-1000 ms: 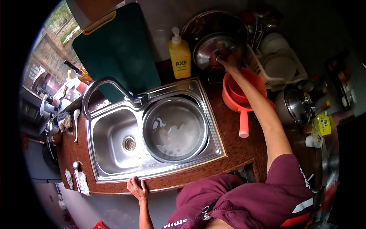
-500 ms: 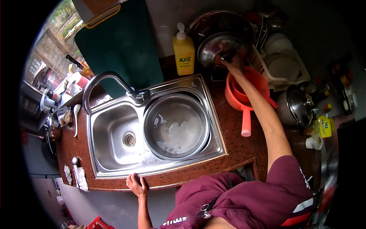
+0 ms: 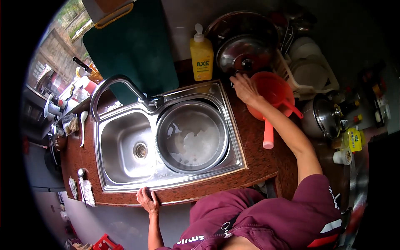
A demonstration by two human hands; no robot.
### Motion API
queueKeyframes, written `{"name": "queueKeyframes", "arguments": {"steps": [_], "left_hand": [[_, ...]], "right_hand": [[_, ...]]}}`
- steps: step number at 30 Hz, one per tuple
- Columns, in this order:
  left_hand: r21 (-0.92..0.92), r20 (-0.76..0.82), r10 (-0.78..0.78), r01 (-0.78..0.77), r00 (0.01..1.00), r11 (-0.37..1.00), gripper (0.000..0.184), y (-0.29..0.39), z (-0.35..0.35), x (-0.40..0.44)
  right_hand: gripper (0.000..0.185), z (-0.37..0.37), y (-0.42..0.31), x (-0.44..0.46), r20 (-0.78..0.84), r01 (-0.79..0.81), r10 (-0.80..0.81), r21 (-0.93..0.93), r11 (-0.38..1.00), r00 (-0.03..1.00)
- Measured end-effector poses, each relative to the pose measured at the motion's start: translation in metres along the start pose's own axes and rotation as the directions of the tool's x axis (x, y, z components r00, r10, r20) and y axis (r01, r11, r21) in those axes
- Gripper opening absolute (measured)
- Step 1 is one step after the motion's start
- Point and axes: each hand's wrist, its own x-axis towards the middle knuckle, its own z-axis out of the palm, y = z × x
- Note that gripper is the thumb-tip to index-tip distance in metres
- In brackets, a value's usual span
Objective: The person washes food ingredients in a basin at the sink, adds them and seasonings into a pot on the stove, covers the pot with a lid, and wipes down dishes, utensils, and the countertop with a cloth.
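My left hand rests on the front edge of the counter, fingers spread over it and holding nothing. My right hand reaches to the back of the counter, fingers stretched out and slightly bent by a small dark metal stand; whether the fingertips touch it is hard to see. Just behind stands a shiny pot lid with a dark knob, leaning back. Under my right wrist is a red plastic colander nested with a long-handled red dipper.
A double steel sink holds a metal basin of water in its right bowl. Behind stand a tap, a yellow soap bottle and a green cutting board. A dish rack and lidded pot are to the right.
My right hand has left the lid's knob and moved down and left to the small stand. The lid stays in place. My left hand stays on the counter edge.
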Motion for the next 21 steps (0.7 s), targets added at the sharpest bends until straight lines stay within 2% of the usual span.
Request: {"name": "queueKeyframes", "arguments": {"steps": [1,4,5,9,10,12,16,18,19,20,21], "left_hand": [[-0.004,0.001,-0.002,0.002,1.000,1.000,0.032,0.001,-0.001,0.000],[-0.038,0.039,-0.029,0.031,0.999,0.999,0.035,0.001,-0.002,0.001],[-0.031,0.026,-0.017,0.018,1.000,0.999,0.035,-0.002,-0.001,0.001],[-0.014,0.011,0.011,-0.011,1.000,1.000,0.036,-0.007,0.003,-0.002],[-0.028,0.011,0.005,-0.004,1.000,1.000,0.036,-0.005,0.002,-0.002],[-0.009,-0.027,0.026,-0.026,0.999,1.000,0.034,-0.004,0.001,-0.001],[-0.034,0.007,0.003,-0.003,1.000,0.999,0.034,-0.002,-0.001,0.001],[-0.029,-0.002,-0.010,0.010,1.000,1.000,0.035,-0.005,0.002,-0.001],[-0.029,-0.003,-0.005,0.005,1.000,1.000,0.035,-0.004,0.004,-0.002],[-0.026,-0.006,-0.001,0.001,1.000,1.000,0.035,-0.005,0.003,-0.001],[-0.030,0.003,-0.007,0.007,1.000,1.000,0.035,-0.006,0.002,-0.001]], "right_hand": [[0.023,0.011,0.003,0.003,0.054,0.053,-0.049,-0.076,0.996,0.997],[0.021,0.028,-0.001,0.011,0.211,0.039,-0.001,-0.176,0.984,0.977],[0.016,0.032,-0.006,0.011,0.188,0.039,-0.007,-0.166,0.985,0.982],[0.015,0.014,-0.039,-0.003,0.222,0.094,-0.093,0.010,0.996,0.971],[0.027,0.011,-0.042,-0.011,0.221,0.157,-0.155,0.008,0.988,0.963],[0.031,-0.006,-0.057,-0.026,0.232,0.153,-0.178,0.123,0.981,0.956],[0.029,-0.040,-0.062,-0.072,0.249,0.088,-0.158,0.271,0.959,0.956],[0.027,-0.070,-0.067,-0.087,0.337,-0.123,-0.011,0.371,0.920,0.941],[0.025,-0.079,-0.063,-0.096,0.263,-0.117,0.014,0.381,0.917,0.965],[0.027,-0.088,-0.059,-0.106,0.274,-0.219,0.130,0.327,0.919,0.953],[0.030,-0.098,-0.056,-0.117,0.214,-0.232,0.187,0.212,0.949,0.959]]}}
